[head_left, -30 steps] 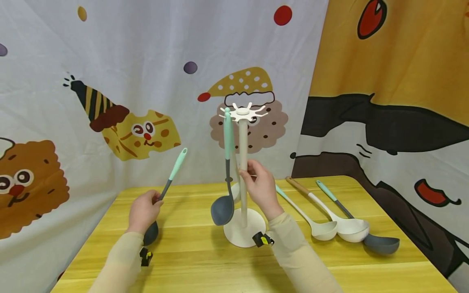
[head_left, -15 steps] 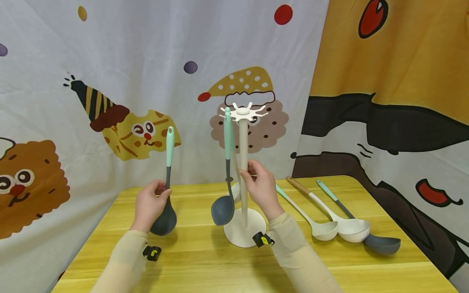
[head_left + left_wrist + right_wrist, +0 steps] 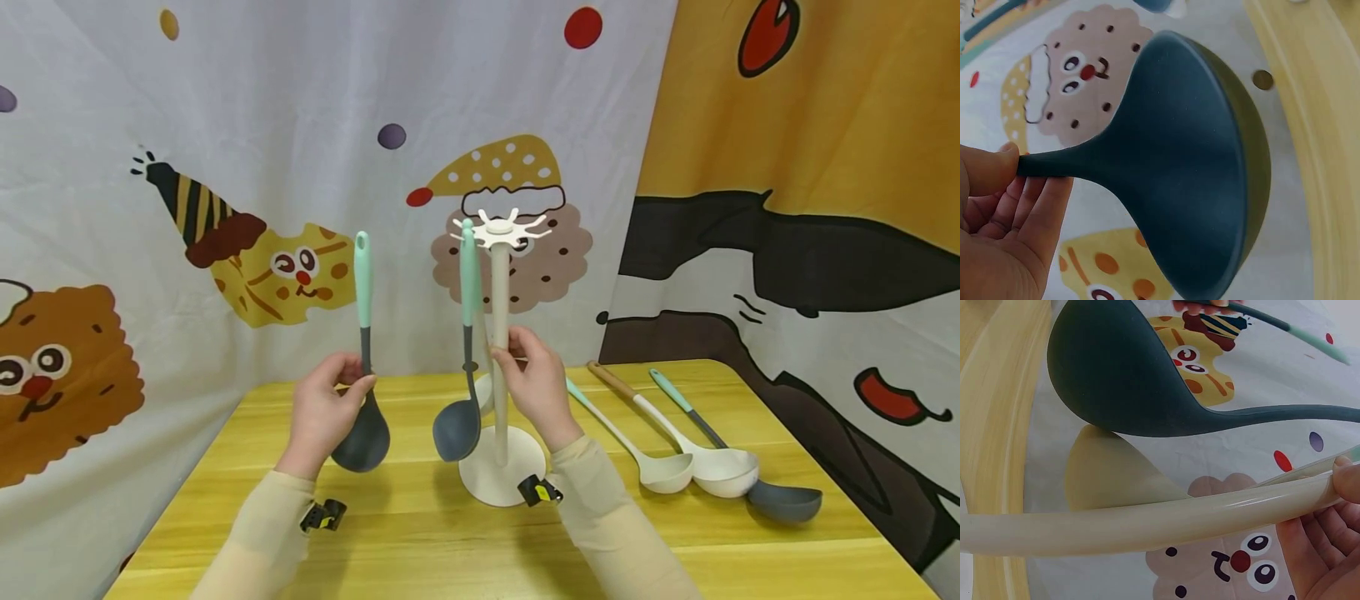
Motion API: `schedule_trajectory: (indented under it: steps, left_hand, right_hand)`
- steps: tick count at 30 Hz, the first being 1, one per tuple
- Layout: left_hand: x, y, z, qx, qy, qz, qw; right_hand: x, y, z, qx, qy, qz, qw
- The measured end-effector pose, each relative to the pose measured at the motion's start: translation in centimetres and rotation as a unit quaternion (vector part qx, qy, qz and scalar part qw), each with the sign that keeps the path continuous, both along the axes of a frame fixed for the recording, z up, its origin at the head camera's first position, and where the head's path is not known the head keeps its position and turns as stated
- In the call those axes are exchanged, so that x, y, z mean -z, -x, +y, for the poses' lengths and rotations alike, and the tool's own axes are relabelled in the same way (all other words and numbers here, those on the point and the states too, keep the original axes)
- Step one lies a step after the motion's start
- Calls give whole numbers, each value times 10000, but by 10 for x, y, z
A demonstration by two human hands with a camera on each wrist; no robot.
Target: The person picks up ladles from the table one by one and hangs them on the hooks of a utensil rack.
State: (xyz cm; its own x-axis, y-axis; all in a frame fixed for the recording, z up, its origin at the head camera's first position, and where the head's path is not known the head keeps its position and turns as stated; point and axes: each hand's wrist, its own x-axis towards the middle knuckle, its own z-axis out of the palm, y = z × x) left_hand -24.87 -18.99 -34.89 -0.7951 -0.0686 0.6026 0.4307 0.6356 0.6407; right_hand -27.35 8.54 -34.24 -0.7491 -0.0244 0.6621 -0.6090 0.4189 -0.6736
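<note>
My left hand point(image 3: 330, 408) pinches the grey neck of a dark ladle point(image 3: 364, 437), whose mint handle points straight up. In the left wrist view, thumb and fingers hold the neck just behind the wide bowl point(image 3: 1179, 156). With the right hand point(image 3: 534, 387) I grip the pole of a cream utensil stand point(image 3: 498, 292). From the stand's spoked top hangs another dark ladle point(image 3: 456, 432) with a mint handle, left of the pole. A cream ladle point(image 3: 1110, 475) hangs behind it, partly hidden by the pole and the dark bowl.
On the table's right lie a cream ladle point(image 3: 663, 473) with a mint handle, a white ladle point(image 3: 723, 471) with a brown handle, and a dark ladle point(image 3: 783, 502). The stand's round base point(image 3: 480, 479) rests on the wooden table point(image 3: 420, 550). A printed cloth point(image 3: 300, 100) hangs behind.
My left hand has moved right and slightly up, bringing its ladle from tilted to upright and closer to the stand. The right hand stays on the pole.
</note>
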Motion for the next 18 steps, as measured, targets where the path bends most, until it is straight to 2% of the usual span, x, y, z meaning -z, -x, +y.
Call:
schedule_trajectory:
  steps: [10, 18]
  left_hand:
    - [-17, -14, 17, 511, -121, -20, 9986]
    - [-30, -25, 35, 898, 23, 303, 9955]
  right_hand:
    - [0, 0, 0, -13, 3, 26, 10000]
    - [0, 0, 0, -26, -8, 62, 10000]
